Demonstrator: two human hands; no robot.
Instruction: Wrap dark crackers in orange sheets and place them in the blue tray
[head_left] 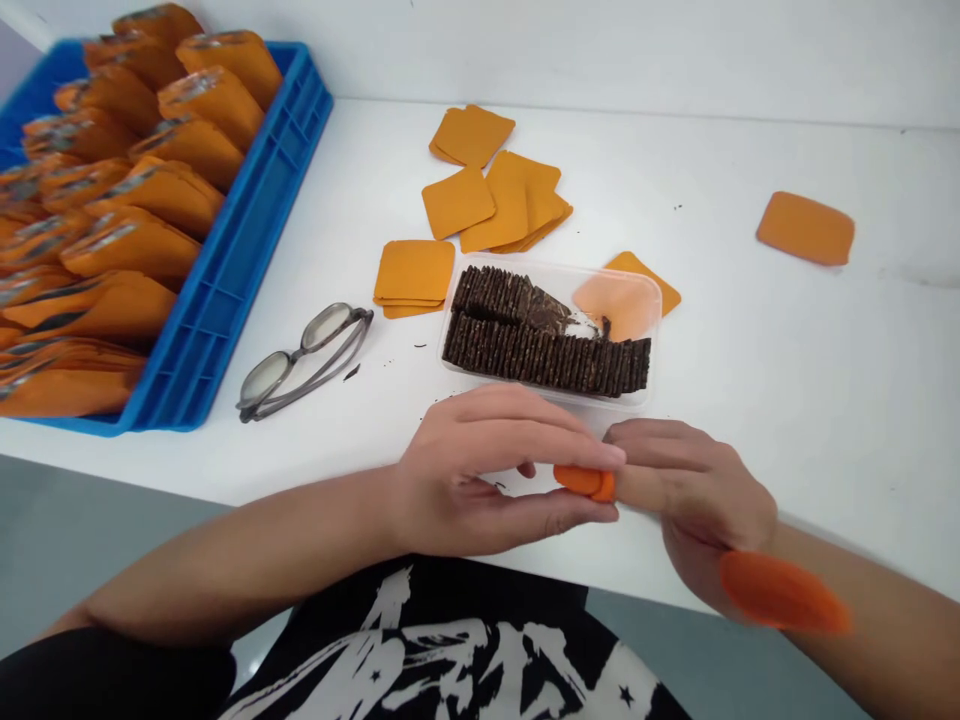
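My left hand reaches in at the table's front edge, closed, its thumb and fingers pinching a small orange finger cot. The cot sits at the tip of an outstretched finger of my right hand. The other fingers of that hand are partly hidden. By my right wrist is a blurred orange shape, apparently another finger cot on the thumb. Just beyond both hands stands a clear plastic box with rows of thin dark brown pieces on edge.
A blue crate full of orange pouches stands at the left. Folded glasses lie beside it. Flat orange pieces are piled behind the box, and one orange piece lies far right. Dark crumbs dot the white table.
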